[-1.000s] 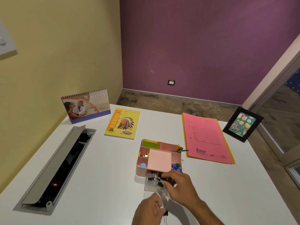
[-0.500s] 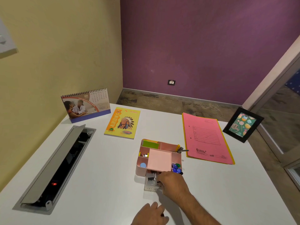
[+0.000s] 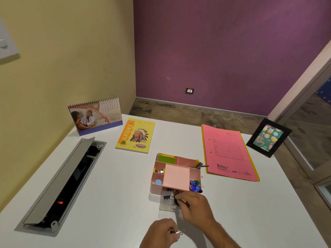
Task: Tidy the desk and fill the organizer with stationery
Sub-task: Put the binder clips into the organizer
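Observation:
A pink desk organizer (image 3: 152,187) stands mid-table, holding green sticky notes, a pink note pad, blue and green push pins and pens. Its clear front drawer (image 3: 166,203) is pulled out, with black binder clips inside. My right hand (image 3: 195,206) reaches into the drawer's right side, its fingertips curled round a dark binder clip there. Close to the table's near edge, my left hand (image 3: 161,231) pinches another binder clip (image 3: 176,232), of which only the silver wire handles show.
A yellow notebook (image 3: 135,136) and a desk calendar (image 3: 95,115) lie at the back left. A pink folder (image 3: 228,153) and a black picture frame (image 3: 268,137) sit to the right. An open cable tray (image 3: 60,185) is sunk into the table's left side.
My right hand came down from above the drawer into it with a clip. My left hand shifted slightly; the clip's silver handles now show in it.

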